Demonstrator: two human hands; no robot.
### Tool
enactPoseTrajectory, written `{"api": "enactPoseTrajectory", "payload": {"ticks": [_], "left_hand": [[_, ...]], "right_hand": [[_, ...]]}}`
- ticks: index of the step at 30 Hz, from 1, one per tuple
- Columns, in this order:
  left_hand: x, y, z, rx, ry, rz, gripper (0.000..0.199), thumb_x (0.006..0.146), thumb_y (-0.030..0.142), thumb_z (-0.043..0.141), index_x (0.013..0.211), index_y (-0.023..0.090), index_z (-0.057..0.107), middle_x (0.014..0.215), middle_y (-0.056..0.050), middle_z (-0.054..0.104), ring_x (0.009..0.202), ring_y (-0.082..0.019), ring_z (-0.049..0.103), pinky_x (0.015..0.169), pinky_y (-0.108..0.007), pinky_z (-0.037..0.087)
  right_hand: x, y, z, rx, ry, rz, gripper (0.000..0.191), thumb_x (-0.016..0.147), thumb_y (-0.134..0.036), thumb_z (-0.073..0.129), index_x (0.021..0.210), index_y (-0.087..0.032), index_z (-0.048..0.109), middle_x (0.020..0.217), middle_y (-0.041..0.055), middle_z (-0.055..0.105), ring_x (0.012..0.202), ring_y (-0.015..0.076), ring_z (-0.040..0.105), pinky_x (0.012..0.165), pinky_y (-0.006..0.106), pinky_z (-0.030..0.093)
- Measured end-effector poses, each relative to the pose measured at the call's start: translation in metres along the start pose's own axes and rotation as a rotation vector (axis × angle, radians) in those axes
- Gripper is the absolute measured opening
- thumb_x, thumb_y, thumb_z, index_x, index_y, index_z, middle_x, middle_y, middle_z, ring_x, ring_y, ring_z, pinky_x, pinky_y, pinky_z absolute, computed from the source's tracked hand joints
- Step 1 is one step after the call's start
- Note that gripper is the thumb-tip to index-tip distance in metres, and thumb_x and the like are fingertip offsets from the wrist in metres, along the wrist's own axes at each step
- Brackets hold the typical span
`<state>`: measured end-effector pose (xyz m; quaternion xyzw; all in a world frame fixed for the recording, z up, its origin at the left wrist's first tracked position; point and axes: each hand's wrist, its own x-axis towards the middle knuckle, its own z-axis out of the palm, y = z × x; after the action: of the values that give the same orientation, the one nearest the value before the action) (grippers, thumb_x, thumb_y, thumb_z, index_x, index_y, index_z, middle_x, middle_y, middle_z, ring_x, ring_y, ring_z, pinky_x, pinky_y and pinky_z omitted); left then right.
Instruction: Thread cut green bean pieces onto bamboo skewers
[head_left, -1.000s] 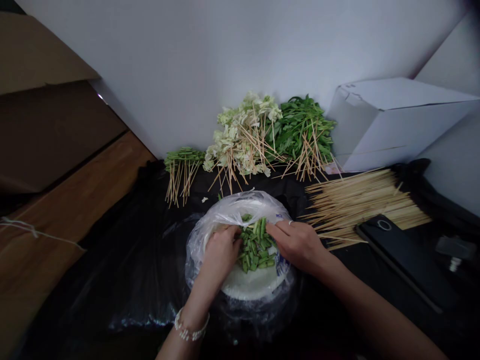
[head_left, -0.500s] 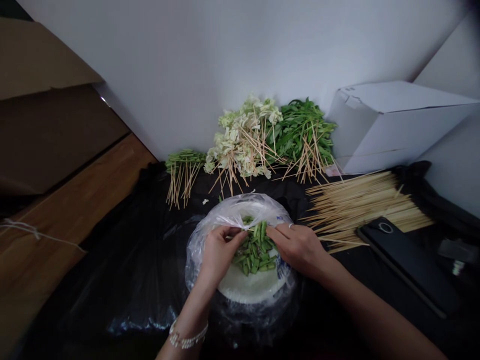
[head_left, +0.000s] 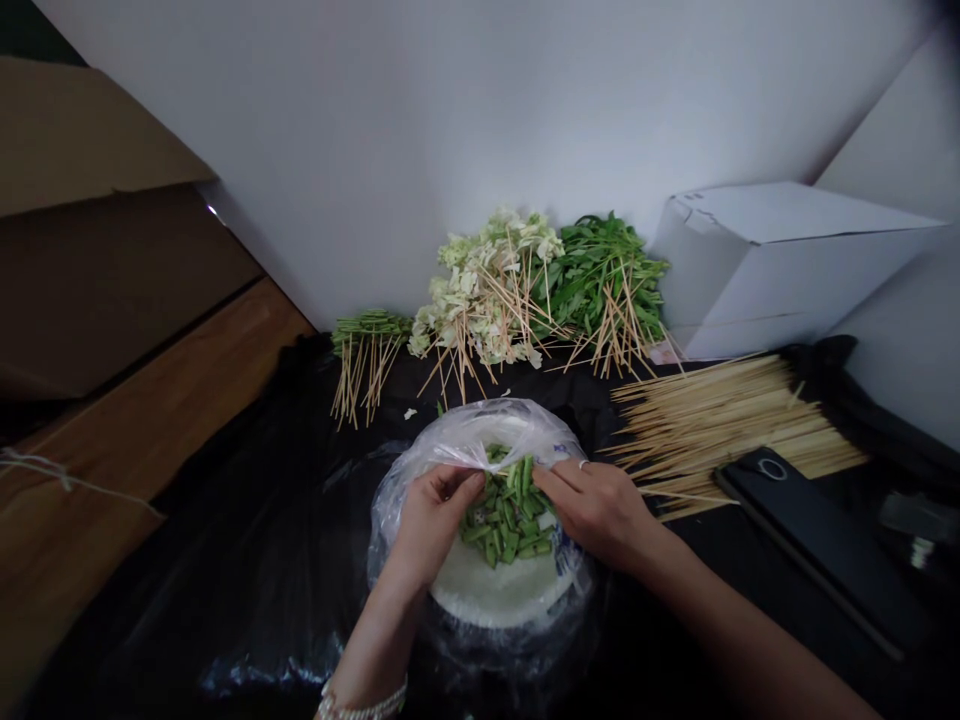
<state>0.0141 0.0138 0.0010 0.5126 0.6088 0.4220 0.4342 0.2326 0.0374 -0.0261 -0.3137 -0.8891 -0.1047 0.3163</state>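
Cut green bean pieces (head_left: 508,530) lie in a round white container (head_left: 487,595) covered with clear plastic (head_left: 397,480). My left hand (head_left: 435,515) is pinched at the upper left of the beans; what lies between its fingertips is too small to make out. My right hand (head_left: 600,510), with a ring, has its fingers closed around the end of a few bean pieces (head_left: 521,478) lined up side by side above the pile. Its fingertips are partly hidden behind those beans.
Behind the container lie skewered green beans (head_left: 371,328), skewered pale leaves (head_left: 487,290) and skewered green leaves (head_left: 611,270). To the right are loose bamboo skewers (head_left: 735,425), a black phone (head_left: 810,545) and a white box (head_left: 787,250). Cardboard (head_left: 112,260) stands at left.
The whole scene sits slightly lower in the view. Both hands keep nearly the same places over the container, with my left fingertips slightly farther from the lined-up beans.
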Motion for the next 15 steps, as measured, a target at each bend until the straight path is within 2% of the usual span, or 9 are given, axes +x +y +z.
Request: {"api": "enactPoseTrajectory", "payload": {"ticks": [7, 11, 15], "left_hand": [[0.0001, 0.0003, 0.0027, -0.056, 0.003, -0.045, 0.018, 0.069, 0.032, 0.075, 0.078, 0.017, 0.075, 0.078, -0.006, 0.078, 0.073, -0.02, 0.07, 0.073, -0.034, 0.057], [0.0008, 0.0013, 0.0006, -0.123, -0.018, -0.082, 0.019, 0.065, 0.03, 0.078, 0.078, 0.017, 0.075, 0.081, -0.006, 0.079, 0.076, -0.021, 0.072, 0.076, -0.035, 0.058], [0.0022, 0.0005, -0.001, -0.082, -0.046, -0.085, 0.019, 0.064, 0.028, 0.078, 0.079, 0.017, 0.074, 0.083, -0.007, 0.079, 0.079, -0.023, 0.073, 0.078, -0.037, 0.058]], "right_hand": [[-0.0002, -0.0012, 0.0014, 0.004, 0.001, -0.009, 0.025, 0.092, -0.007, 0.04, 0.1, -0.014, 0.063, 0.071, 0.0007, 0.058, 0.061, 0.0151, 0.05, 0.057, 0.031, 0.032], [0.0003, -0.0019, -0.0009, 0.006, 0.014, -0.018, 0.023, 0.093, -0.008, 0.041, 0.098, -0.015, 0.063, 0.069, 0.0001, 0.057, 0.06, 0.0152, 0.049, 0.057, 0.031, 0.032], [-0.0002, -0.0024, -0.0019, 0.012, 0.021, -0.023, 0.026, 0.091, -0.005, 0.039, 0.096, -0.016, 0.063, 0.068, -0.0001, 0.057, 0.059, 0.015, 0.048, 0.055, 0.032, 0.032]]}}
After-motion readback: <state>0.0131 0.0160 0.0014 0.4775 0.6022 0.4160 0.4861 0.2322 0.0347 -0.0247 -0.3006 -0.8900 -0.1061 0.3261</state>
